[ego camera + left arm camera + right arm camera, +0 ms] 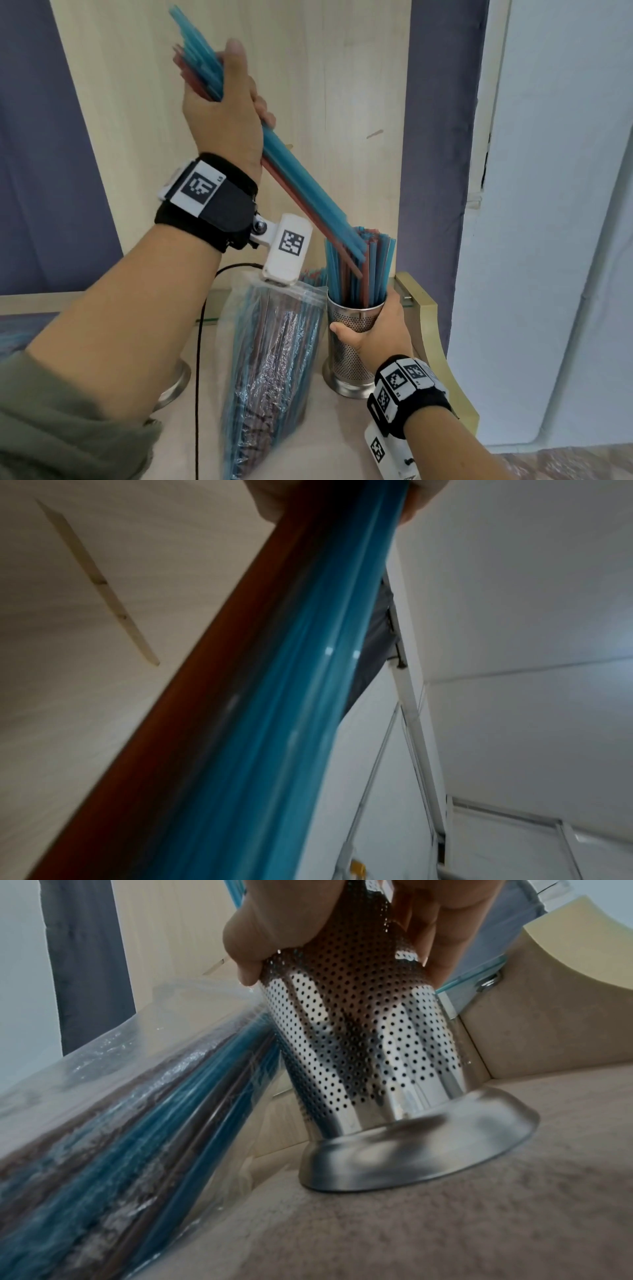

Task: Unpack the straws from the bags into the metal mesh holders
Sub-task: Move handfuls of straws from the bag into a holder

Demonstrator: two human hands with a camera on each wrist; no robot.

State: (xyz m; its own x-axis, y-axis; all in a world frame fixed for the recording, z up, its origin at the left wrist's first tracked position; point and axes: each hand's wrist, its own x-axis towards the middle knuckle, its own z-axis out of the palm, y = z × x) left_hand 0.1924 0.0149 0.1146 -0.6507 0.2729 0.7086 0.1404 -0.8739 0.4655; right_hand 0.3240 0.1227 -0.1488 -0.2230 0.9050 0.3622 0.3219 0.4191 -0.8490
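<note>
Blue and red plastic straws (pixel 301 192), one long bundle, are grasped in my left hand (pixel 226 116) and slant down to the perforated steel holder (pixel 352 346), their low ends among the straws already standing in it. My right hand (pixel 380 329) grips the holder near its rim. Just beside it stands a clear plastic bag of straws (pixel 270 370) on the beige counter (pixel 445 1231).

- two hands showing: left hand (pixel 226 113), right hand (pixel 380 329)
- one bundle of straws (pixel 301 192) being held, exact count unclear
- two metal holders standing: mesh holder (pixel 349 356), second base (pixel 178 383)
- one straw bag (pixel 274 359) lying
</note>
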